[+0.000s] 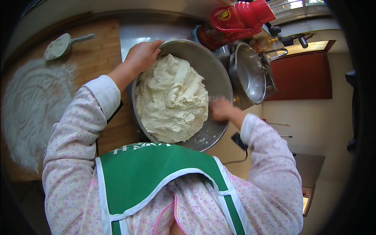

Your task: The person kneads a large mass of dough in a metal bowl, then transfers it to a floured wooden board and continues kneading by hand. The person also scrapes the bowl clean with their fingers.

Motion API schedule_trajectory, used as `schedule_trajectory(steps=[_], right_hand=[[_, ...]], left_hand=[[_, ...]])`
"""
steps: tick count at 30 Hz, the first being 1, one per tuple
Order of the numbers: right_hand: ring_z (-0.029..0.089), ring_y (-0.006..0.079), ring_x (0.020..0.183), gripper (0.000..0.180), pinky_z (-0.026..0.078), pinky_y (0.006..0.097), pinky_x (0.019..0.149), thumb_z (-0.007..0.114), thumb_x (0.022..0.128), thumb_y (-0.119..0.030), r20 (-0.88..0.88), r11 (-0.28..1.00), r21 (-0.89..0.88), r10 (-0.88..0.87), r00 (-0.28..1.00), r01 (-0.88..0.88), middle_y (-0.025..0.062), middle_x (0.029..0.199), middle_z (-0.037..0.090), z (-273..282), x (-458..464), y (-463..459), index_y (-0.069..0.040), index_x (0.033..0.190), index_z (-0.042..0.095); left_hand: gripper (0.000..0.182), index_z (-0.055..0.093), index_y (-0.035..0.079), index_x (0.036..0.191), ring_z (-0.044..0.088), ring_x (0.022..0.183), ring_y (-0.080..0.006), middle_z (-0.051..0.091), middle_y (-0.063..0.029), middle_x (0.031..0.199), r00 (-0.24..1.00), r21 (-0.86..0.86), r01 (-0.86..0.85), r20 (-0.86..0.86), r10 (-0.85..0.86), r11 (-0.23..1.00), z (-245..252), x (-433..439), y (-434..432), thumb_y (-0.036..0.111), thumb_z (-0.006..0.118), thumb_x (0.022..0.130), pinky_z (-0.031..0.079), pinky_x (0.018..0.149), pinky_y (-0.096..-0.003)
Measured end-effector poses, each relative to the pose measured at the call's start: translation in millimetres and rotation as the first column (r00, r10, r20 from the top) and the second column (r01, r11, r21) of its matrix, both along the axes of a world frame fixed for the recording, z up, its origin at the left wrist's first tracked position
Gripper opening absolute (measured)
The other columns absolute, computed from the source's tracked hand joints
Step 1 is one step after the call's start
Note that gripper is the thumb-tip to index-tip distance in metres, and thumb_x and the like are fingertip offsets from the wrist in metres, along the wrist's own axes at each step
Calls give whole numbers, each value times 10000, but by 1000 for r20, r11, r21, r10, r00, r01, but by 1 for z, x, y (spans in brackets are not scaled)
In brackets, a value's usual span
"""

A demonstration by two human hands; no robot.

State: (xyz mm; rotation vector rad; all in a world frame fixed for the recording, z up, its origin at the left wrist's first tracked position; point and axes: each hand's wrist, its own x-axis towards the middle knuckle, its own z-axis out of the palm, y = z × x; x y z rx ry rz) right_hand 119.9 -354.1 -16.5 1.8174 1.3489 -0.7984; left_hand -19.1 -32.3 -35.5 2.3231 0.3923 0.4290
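A large mass of pale, rough dough [173, 100] fills the left and middle of a wide stainless steel bowl [216, 69]. My left hand [144, 55] grips the bowl's rim at the upper left, beside the dough. Over the bowl's right side is my right hand [221, 109], blurred, with fingers that look curled. It is close to the dough's right edge; whether it touches the dough or the bowl wall, I cannot tell. Smears of dough stick to the lower right of the bowl's inner wall.
Flour [38, 108] is spread on the wooden board [102, 32] at left, with a scoop of flour [58, 47] above it. Beyond the bowl stands a red container with stacked red cups [235, 20]. A second metal bowl [251, 73] rests tilted by the tap [279, 54].
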Motion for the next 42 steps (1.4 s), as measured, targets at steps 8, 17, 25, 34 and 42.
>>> schedule_trajectory(steps=[8, 17, 25, 34, 42], right_hand=[[485, 290, 1144, 492, 374, 391, 957, 408, 865, -424, 30, 970, -176, -167, 986, 169, 139, 1227, 525, 16, -39, -9, -41, 1113, 593], [562, 304, 986, 465, 388, 423, 902, 368, 897, -435, 103, 883, 424, 176, 979, -203, 155, 1050, 605, 42, -52, -13, -70, 1009, 633], [453, 341, 1159, 715, 320, 371, 1003, 215, 904, -576, -580, 738, -131, -598, 553, 662, 209, 1220, 511, 51, -141, -12, 6, 1145, 554], [523, 235, 1084, 531, 243, 411, 1048, 224, 934, -472, -73, 964, -17, -266, 961, 266, 123, 1095, 602, 39, -85, -30, -173, 1038, 651], [491, 279, 1128, 581, 348, 389, 969, 254, 909, -481, 99, 983, -79, -161, 982, 169, 134, 1196, 548, 16, -79, -33, -56, 1102, 600]], left_hand=[[331, 545, 164, 1185, 582, 927, -329, 620, -137, 1020, 998, -22, -60, -13, 59, 998, -2, 0, 0, 236, 511, 865, 464, 788, -387], [304, 566, 220, 1149, 591, 921, -308, 633, -103, 999, 999, 33, -45, 30, 44, 998, -2, -5, -1, 275, 496, 858, 473, 787, -406], [307, 567, 245, 1154, 600, 919, -293, 640, -86, 994, 993, -2, -89, -73, 89, 996, -13, 9, 4, 286, 497, 858, 481, 774, -400], [329, 557, 208, 1170, 587, 944, -310, 631, -117, 1008, 999, 64, -43, 24, 41, 997, -17, 2, 7, 270, 511, 850, 465, 793, -396], [330, 554, 238, 1174, 584, 934, -328, 625, -126, 1013, 999, 51, -52, 5, 52, 997, -8, -5, -5, 281, 511, 850, 467, 792, -405]])
